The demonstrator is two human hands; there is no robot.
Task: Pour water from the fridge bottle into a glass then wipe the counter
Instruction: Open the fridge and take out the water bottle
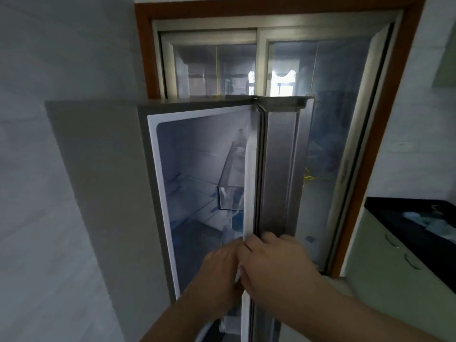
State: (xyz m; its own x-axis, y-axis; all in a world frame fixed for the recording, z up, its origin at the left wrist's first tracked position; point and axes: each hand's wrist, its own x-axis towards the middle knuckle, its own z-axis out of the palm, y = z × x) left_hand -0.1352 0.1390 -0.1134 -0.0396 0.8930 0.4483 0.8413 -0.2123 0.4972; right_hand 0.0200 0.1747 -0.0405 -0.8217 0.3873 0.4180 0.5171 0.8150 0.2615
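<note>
Item 1, fridge (158, 218): tall steel cabinet against the left wall, standing in front of a sliding window (259, 65). Fridge door (278, 174) is swung out on its right-hand hinge, edge-on to the camera, white gasket facing in. Interior is dim and blurred.

Item 2, fridge bottle (241, 140): a pale, clear shape with a narrow neck stands upright in the upper door shelf (229, 193), near the top inner edge of the door. It is likely the task's bottle; blur leaves that uncertain. It sits well above both hands, apart from all fingers.

Item 3, right hand (271, 260): fingers curled over the door's free edge, gripping it low down, fingertips hidden behind the steel face.

Item 4, left hand (219, 270): reaches into the opening just beside the right hand, touching or nearly touching it. Fingers are hidden behind the gasket; cannot tell whether they grasp anything.

Item 5, counter (419, 225): dark top at the frame's right edge, over pale green cabinets (385, 262), with a whitish cloth-like heap (429, 222) on it. No glass is visible.

Handling judgement: if full, the bottle is moderately heavy, thin-walled, probably cold and slippery with condensation. Best taken around the body below the neck, lifted straight up clear of the shelf rail.
</note>
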